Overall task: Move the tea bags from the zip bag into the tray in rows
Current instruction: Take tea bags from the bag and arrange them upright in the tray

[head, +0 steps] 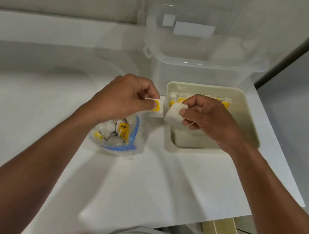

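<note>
Meanwhile, both hands hover over the near-left corner of the cream tray (251, 120), each pinching something small. The left hand (124, 96) pinches a yellow tag (156, 105) between thumb and forefinger, while the right hand (208, 117) pinches a white tea bag (173, 114) the same way. A row of tea bags (181, 99) lines the tray's far side. The open zip bag (118, 133), more tea bags inside, lies on the white counter (28, 106) left of the tray, under the left wrist. A clear lidded bin (197, 48) stands farther back.

Zip bag (114, 140) open, tea bags (121, 129) inside; cream tray (249, 120) holds one back row.
</note>
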Demonstrator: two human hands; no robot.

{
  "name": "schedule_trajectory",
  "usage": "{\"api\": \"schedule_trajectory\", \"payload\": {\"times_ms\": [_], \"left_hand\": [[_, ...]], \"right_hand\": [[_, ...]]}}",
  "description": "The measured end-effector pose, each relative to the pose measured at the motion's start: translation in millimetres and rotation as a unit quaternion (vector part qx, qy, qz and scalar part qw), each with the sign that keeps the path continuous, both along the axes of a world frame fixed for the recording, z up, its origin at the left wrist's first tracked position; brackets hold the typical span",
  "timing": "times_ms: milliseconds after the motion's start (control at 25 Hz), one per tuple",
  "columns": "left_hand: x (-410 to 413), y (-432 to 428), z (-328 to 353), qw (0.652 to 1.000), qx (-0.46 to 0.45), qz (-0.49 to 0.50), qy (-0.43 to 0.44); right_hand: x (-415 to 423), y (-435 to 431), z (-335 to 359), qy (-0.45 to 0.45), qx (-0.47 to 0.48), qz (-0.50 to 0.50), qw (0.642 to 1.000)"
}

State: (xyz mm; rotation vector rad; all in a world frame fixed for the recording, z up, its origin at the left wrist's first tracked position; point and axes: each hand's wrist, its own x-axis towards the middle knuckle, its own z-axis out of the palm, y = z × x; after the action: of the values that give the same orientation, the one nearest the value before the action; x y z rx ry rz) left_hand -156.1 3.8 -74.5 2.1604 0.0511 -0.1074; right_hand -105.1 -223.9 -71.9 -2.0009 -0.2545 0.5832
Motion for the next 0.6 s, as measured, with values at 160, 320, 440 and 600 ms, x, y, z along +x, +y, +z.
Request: {"api": "schedule_trajectory", "payload": {"times_ms": [160, 320, 440, 600], "left_hand": [[35.7, -46.2, -5.5, 0.997, 0.058, -0.027, -0.037], [77.7, -86.0, -28.1, 0.984, 0.169, -0.037, -0.039], [101.9, -108.5, -45.8, 0.969, 0.244, -0.041, -0.014], [123.1, -126.8, -61.7, 0.957, 0.29, -0.026, 0.01]], "right_hand": [[30.1, -41.3, -13.7, -0.054, -0.066, -0.017, 0.996], [64.3, -74.2, -33.4, -0.122, -0.141, -0.025, 0.982], [87.3, -89.2, -47.2, -0.145, -0.18, -0.009, 0.973], [112.6, -91.2, -67.6, -0.136, -0.204, 0.009, 0.97]]}}
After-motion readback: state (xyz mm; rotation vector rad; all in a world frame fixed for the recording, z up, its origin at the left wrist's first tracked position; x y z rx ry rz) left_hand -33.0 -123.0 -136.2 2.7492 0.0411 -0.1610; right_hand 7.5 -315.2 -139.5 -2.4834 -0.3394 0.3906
